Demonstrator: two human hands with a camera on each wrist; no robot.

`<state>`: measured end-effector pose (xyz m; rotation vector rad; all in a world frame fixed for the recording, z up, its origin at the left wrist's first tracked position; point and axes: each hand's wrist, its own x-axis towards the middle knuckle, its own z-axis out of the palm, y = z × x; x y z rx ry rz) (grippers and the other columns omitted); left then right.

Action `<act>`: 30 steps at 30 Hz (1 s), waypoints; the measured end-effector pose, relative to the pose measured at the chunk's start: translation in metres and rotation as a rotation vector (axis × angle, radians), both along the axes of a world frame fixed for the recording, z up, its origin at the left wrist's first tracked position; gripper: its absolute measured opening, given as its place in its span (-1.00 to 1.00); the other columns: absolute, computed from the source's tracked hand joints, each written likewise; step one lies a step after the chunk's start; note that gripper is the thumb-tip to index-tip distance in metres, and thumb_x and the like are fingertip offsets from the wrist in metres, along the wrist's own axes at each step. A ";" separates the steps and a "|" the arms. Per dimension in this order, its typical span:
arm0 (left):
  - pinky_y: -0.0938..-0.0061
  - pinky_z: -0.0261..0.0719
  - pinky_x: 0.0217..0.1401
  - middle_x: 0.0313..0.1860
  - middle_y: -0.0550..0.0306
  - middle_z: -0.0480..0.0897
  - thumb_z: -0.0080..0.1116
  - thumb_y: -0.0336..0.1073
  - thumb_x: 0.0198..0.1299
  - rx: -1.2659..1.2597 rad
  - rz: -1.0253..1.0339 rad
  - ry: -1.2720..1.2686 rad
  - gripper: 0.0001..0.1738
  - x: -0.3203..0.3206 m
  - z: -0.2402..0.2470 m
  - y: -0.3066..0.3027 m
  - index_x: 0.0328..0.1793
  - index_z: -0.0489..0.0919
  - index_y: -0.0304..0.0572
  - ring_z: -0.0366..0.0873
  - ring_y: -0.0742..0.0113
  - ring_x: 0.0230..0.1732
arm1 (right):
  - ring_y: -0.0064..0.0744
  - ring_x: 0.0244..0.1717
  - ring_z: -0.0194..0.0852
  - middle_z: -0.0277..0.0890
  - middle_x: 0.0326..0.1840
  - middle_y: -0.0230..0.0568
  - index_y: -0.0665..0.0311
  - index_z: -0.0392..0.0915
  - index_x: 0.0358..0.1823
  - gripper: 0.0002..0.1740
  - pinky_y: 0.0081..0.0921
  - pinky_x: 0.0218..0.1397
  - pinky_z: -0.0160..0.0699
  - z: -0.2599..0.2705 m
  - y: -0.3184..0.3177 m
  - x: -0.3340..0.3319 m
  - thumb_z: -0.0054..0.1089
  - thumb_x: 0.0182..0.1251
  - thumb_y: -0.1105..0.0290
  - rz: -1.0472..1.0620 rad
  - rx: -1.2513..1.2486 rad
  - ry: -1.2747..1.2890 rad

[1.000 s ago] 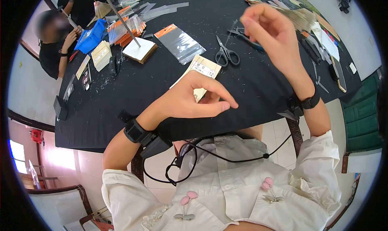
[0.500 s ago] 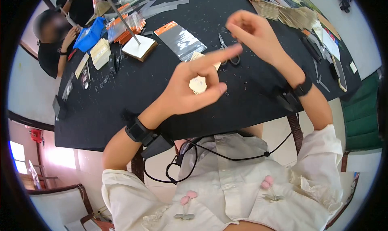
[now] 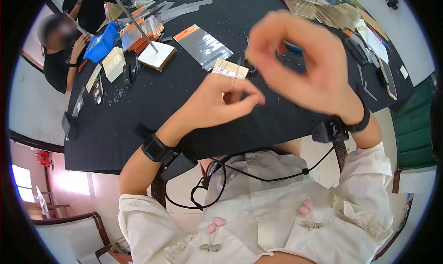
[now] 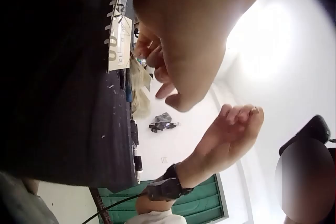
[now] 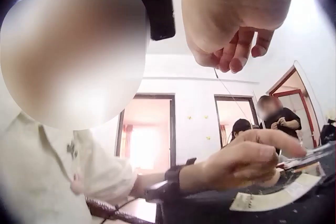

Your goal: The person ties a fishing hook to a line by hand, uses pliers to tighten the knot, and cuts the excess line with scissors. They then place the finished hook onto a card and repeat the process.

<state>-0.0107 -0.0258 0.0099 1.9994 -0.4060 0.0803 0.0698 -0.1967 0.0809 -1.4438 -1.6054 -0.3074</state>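
Observation:
My left hand [image 3: 214,102] is over the near table, its thumb and index fingertip close together. Whether anything lies between them I cannot tell. Behind it, partly covered, lies a cream paper card with printed boxes [image 3: 229,70]. My right hand [image 3: 318,61], blurred, is raised to the right, fingers curved toward the thumb. At its fingertips in the right wrist view is a thin dark needle-like piece [image 5: 217,73] with a fine thread [image 5: 229,88] slanting down toward the left hand. The scissors [image 3: 250,66] are mostly hidden behind the right hand.
Beyond the card lies a clear plastic bag with an orange header [image 3: 203,45]. Left of it stands a metal rod on a white-topped block [image 3: 157,56], near a blue bin [image 3: 102,42]. Paper stacks [image 3: 323,15] and a phone [image 3: 388,81] lie right. Another person [image 3: 62,47] sits opposite.
My right hand has swung toward the camera and looks larger, now over the scissors. The left index finger, stretched out half a second ago, has bent back toward the thumb.

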 end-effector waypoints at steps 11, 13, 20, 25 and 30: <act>0.71 0.09 -0.63 -0.74 0.36 0.36 -0.16 -0.28 0.29 -0.606 -0.044 0.031 -0.55 0.009 -0.009 0.001 0.24 0.43 -0.33 0.15 0.69 -0.70 | -0.78 -0.42 0.36 0.47 -0.42 -0.51 0.28 0.50 -0.22 -0.87 -0.77 -0.35 0.33 -0.074 -0.014 0.028 0.12 0.31 0.37 -0.037 -0.243 0.893; 0.73 0.08 -0.63 -0.73 0.37 0.35 -0.17 -0.29 0.31 -0.651 -0.006 0.056 -0.54 0.009 -0.007 -0.004 0.29 0.39 -0.30 0.13 0.71 -0.70 | -0.77 -0.43 0.35 0.47 -0.43 -0.52 0.28 0.49 -0.23 -0.89 -0.76 -0.36 0.28 -0.075 -0.014 0.023 0.12 0.30 0.40 -0.149 -0.175 0.722; 0.74 0.11 -0.60 -0.68 0.40 0.41 0.11 -0.31 0.26 -0.437 0.242 0.032 -0.77 0.011 -0.008 -0.001 -0.01 0.58 -0.22 0.24 0.74 -0.64 | -0.75 -0.44 0.32 0.44 -0.48 -0.52 0.27 0.49 -0.26 -0.90 -0.70 -0.35 0.21 -0.067 -0.006 0.019 0.14 0.26 0.42 -0.211 -0.137 0.385; 0.75 0.10 -0.60 -0.70 0.42 0.40 0.20 -0.32 0.19 -0.424 0.310 -0.012 -0.83 0.013 -0.012 0.000 -0.16 0.63 -0.25 0.25 0.74 -0.64 | -0.76 -0.44 0.32 0.43 -0.48 -0.55 0.26 0.51 -0.27 -0.90 -0.72 -0.37 0.22 -0.069 -0.005 0.024 0.13 0.28 0.39 -0.130 -0.194 0.475; 0.78 0.04 -0.60 -0.65 0.46 0.43 0.22 -0.32 0.17 -0.427 0.394 0.034 -0.83 0.016 -0.015 0.004 -0.18 0.63 -0.24 0.21 0.78 -0.65 | -0.52 -0.37 0.47 0.51 -0.37 -0.33 0.25 0.52 -0.29 -0.81 -0.57 -0.34 0.40 -0.048 -0.021 0.093 0.13 0.29 0.26 -0.498 -0.231 0.006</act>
